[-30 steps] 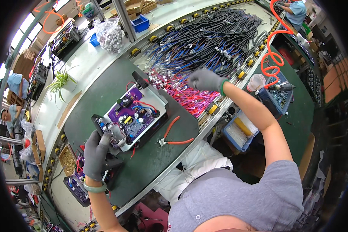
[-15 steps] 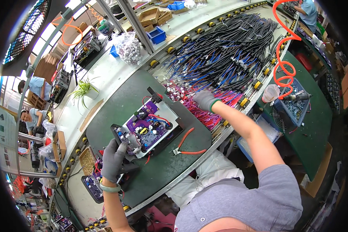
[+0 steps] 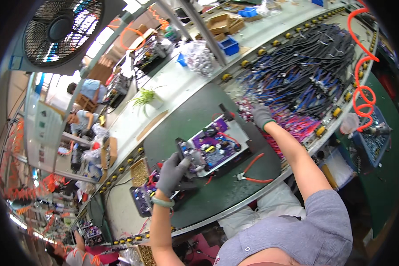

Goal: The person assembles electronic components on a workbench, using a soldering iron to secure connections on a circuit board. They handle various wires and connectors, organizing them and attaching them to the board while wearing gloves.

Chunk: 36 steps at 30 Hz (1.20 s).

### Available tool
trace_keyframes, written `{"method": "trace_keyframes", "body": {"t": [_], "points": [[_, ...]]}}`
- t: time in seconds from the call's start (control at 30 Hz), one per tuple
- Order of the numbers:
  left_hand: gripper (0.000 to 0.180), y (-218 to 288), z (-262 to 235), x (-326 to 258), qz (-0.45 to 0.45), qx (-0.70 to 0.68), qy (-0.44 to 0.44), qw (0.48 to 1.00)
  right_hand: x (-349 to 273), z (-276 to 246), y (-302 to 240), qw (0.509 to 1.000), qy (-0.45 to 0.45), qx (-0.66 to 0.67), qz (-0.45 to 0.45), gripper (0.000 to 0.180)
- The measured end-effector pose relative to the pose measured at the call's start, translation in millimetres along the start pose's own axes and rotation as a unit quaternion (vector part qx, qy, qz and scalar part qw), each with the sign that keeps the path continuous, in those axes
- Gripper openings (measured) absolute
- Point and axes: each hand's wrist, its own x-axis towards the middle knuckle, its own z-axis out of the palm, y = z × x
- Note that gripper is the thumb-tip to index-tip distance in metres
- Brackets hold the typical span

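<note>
My left hand [image 3: 170, 175], in a grey glove, grips the near-left corner of an open metal-framed unit, thumb on top. Inside the unit lies a purple circuit board [image 3: 213, 148] with coils, capacitors and red and blue wires. My right hand [image 3: 262, 115], gloved too, reaches to the white-connector end of a heap of red and pink wires [image 3: 286, 138]. Its fingers are bent together and partly hidden; whether a wire is between them does not show. Orange-handled cutters [image 3: 252, 170] lie on the green mat [image 3: 186, 119], right of the unit.
Black cables [image 3: 314, 57] are heaped beyond the red wires. A second board unit [image 3: 142, 199] and a box of small brass-coloured parts [image 3: 139, 173] stand left. At right are a coiled orange hose [image 3: 363, 95] and a blue bin of screws [image 3: 372, 142]. Other people work at far left.
The whole view has shifted, so the bench appears further right. Against the wire heap, my right hand has moved left, closer to the white connectors. My left hand stays on the unit.
</note>
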Motion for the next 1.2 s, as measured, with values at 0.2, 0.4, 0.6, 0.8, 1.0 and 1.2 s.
{"method": "trace_keyframes", "body": {"t": [0.2, 0.4, 0.6, 0.8, 1.0, 1.2], "points": [[0.043, -9.7, -2.2, -7.1, 0.017, 0.018, 0.011, 1.0, -9.5, -59.6, 8.4, 0.976, -0.171, 0.131, 0.036, 0.018], [0.047, -1.7, 4.4, -0.1, 0.137, 0.134, 0.202, 0.96, -56.0, -158.7, 37.5, 0.752, -0.145, 0.628, 0.141, 0.032], [0.038, 70.5, 32.3, -1.3, 0.211, -0.037, 0.141, 0.967, -79.6, -259.9, -18.6, 0.647, -0.26, 0.715, 0.041, 0.031], [0.038, 119.7, 60.5, -7.2, 0.246, -0.121, 0.025, 0.961, -81.8, -281.6, -81.9, 0.62, -0.378, 0.688, -0.006, 0.026], [0.023, 89.8, 58.7, -4.0, 0.195, -0.27, 0.033, 0.942, -86.3, -290.4, -118.9, 0.689, -0.361, 0.626, -0.054, 0.025], [0.018, 99.1, 34.3, -19.1, 0.389, 0.336, 0.29, 0.807, -65.0, -295.0, -136.4, 0.853, -0.129, 0.444, -0.243, 0.031]]}}
